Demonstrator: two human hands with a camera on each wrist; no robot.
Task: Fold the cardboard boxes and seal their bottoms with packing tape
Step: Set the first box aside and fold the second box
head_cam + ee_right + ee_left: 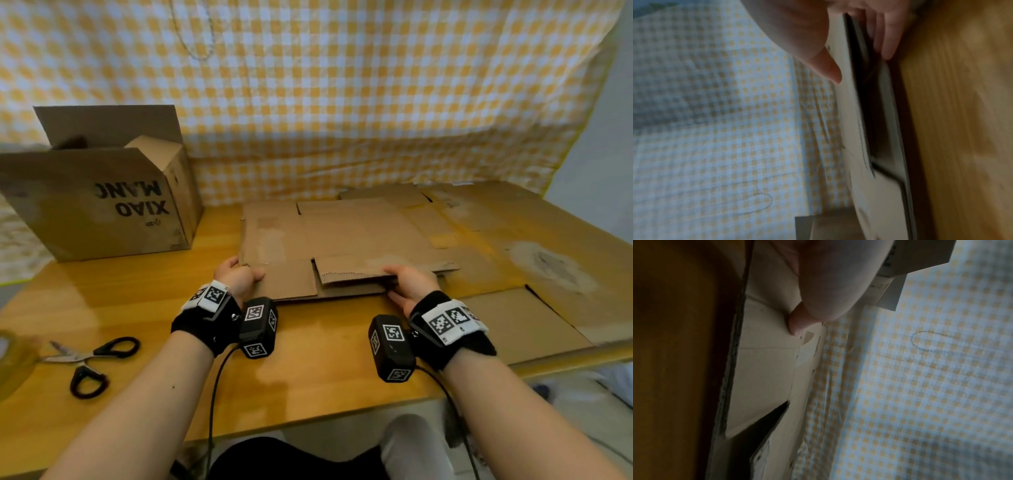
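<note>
Head view shows the flat box (329,246) lying on the table (308,359), its near edge taken by both hands. The left hand (239,277) pinches the near-left corner, thumb on top; the right hand (411,284) grasps the near flap, fingers slipped under it. My guess: the box is just being picked up to open out, so next comes lifting and squaring it. An upright box (102,202) stands far left, scissors (89,363) near left, more flat cardboard (513,240) at right; nothing blocks the lift.

Scissors (89,363) on table (308,377); checkered cloth (342,85) behind.
</note>
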